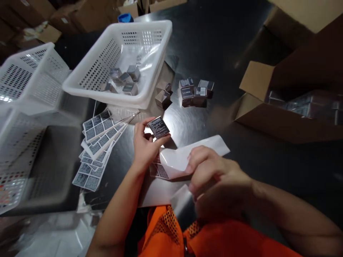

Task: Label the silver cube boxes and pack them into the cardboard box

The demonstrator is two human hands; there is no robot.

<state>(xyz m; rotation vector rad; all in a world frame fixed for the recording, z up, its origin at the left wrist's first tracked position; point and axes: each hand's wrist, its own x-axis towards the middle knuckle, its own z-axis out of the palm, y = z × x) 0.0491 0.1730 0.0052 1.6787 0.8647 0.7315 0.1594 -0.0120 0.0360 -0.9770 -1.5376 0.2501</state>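
My left hand (144, 144) pinches a small dark square box (158, 127) between thumb and fingers, its labelled face up, just above the steel table (214, 43). My right hand (214, 175) grips a white label backing sheet (184, 157) that curls up from the table; a couple of dark labels (159, 170) remain on it near my left wrist. Sheets of dark square labels (98, 146) lie fanned out to the left of my left hand.
A white perforated basket (118, 57) holds several small boxes in a clear bag. A few more dark boxes (194, 92) stand behind on the table. Empty white baskets (29, 78) are at the left. An open cardboard carton (289, 100) sits at the right.
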